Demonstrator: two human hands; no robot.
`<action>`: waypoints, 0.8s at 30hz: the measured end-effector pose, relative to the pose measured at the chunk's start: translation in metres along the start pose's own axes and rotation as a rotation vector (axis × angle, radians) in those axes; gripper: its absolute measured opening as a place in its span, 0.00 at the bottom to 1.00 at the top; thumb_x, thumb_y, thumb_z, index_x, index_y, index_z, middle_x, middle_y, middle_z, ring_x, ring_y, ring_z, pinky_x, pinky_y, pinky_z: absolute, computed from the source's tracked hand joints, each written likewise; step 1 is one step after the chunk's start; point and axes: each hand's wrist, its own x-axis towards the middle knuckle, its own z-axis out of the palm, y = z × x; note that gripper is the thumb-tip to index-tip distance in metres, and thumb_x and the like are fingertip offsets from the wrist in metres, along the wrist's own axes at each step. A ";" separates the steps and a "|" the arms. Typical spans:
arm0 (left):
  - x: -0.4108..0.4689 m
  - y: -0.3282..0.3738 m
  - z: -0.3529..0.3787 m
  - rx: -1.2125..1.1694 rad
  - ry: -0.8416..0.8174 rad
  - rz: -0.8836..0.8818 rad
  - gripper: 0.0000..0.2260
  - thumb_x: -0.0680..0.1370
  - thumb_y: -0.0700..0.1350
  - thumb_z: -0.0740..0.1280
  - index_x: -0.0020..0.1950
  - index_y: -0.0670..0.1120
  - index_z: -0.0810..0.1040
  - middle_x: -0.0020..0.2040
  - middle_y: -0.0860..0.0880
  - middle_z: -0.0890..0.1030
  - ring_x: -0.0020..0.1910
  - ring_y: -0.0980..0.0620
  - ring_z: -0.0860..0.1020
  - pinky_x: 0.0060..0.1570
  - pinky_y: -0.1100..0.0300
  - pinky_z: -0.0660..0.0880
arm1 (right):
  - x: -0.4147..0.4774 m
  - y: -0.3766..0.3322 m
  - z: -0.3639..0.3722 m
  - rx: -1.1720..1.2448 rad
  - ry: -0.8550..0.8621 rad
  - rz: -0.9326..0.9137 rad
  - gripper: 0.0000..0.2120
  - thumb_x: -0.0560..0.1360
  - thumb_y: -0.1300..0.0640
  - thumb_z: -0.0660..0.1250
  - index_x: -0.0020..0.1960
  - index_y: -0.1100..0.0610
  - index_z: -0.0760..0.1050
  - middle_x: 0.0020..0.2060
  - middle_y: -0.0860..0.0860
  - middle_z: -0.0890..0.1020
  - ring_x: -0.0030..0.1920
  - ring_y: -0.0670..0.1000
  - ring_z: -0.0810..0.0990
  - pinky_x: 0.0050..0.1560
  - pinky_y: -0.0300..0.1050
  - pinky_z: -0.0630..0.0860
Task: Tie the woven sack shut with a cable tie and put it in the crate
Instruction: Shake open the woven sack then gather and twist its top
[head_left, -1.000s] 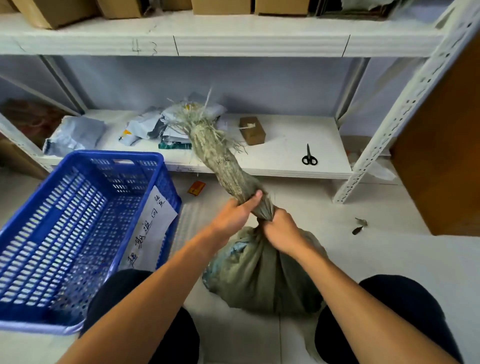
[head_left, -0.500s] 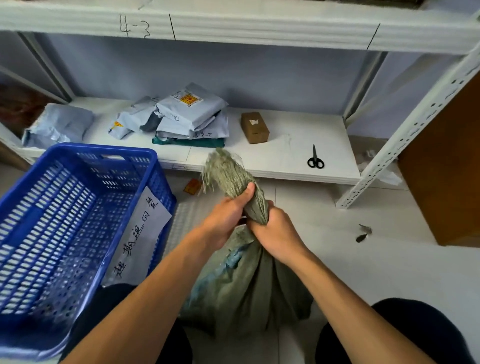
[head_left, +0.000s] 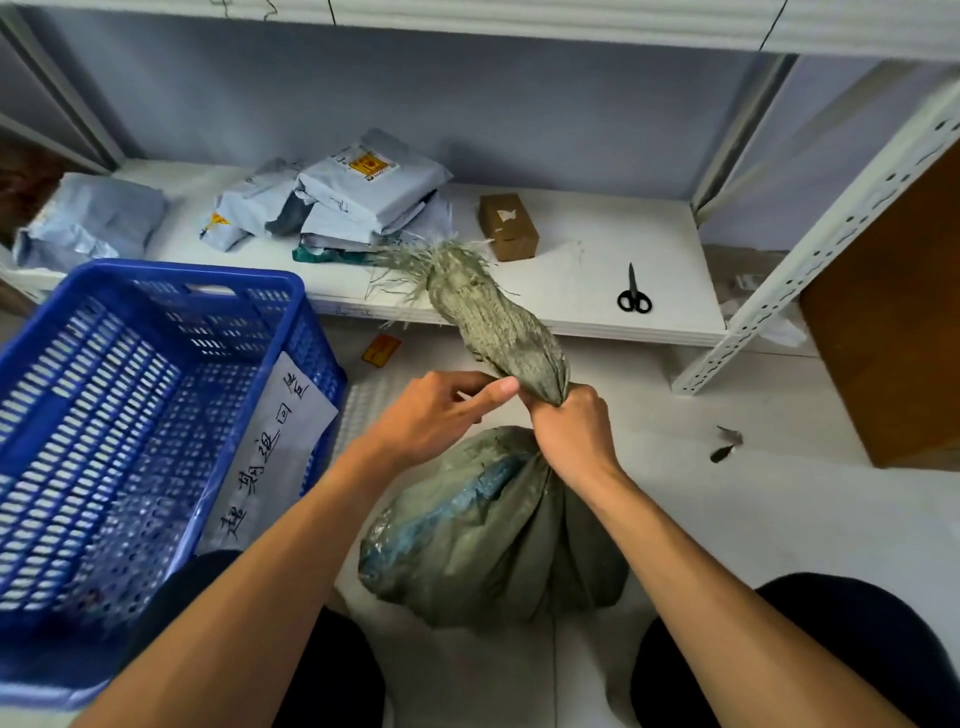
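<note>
The sack sits on the pale floor between the person's knees. It is dull olive woven plastic, its body bulging and creased, with something blue showing through on the left flank. Its neck is gathered into a tight ribbed roll that rises toward the shelf and ends in a frayed tuft of loose strands.

The right hand is clenched round the base of the neck. The left hand is just beside it, fingers curled under and thumb tip against the neck; whether those fingers pinch anything is hidden.

To the left stands the blue crate, a plastic lattice cut off by the picture's left and bottom edges, with a handwritten paper sheet against its right wall.

On the white shelf, black scissors lie near the front edge, a small cardboard box sits mid-shelf, and crumpled grey mailers are heaped to its left.
</note>
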 end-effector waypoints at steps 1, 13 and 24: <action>-0.002 0.002 0.001 -0.047 -0.032 -0.016 0.33 0.68 0.79 0.59 0.53 0.56 0.86 0.48 0.53 0.86 0.46 0.58 0.84 0.53 0.50 0.81 | 0.000 0.000 0.000 0.006 0.005 -0.005 0.16 0.75 0.46 0.69 0.35 0.56 0.76 0.35 0.54 0.81 0.35 0.58 0.75 0.32 0.47 0.67; -0.005 0.012 0.020 -0.273 -0.373 -0.106 0.24 0.72 0.49 0.71 0.69 0.52 0.76 0.64 0.51 0.81 0.65 0.56 0.77 0.68 0.55 0.72 | 0.008 0.003 -0.002 -0.013 0.046 0.027 0.26 0.66 0.36 0.73 0.47 0.59 0.83 0.43 0.55 0.86 0.46 0.58 0.84 0.46 0.51 0.81; -0.008 0.013 0.082 -0.346 0.031 -0.133 0.12 0.73 0.30 0.70 0.54 0.39 0.77 0.46 0.50 0.82 0.46 0.62 0.80 0.48 0.67 0.76 | 0.007 0.009 0.003 -0.077 -0.171 -0.137 0.19 0.68 0.41 0.77 0.47 0.56 0.81 0.43 0.55 0.85 0.47 0.57 0.84 0.47 0.51 0.81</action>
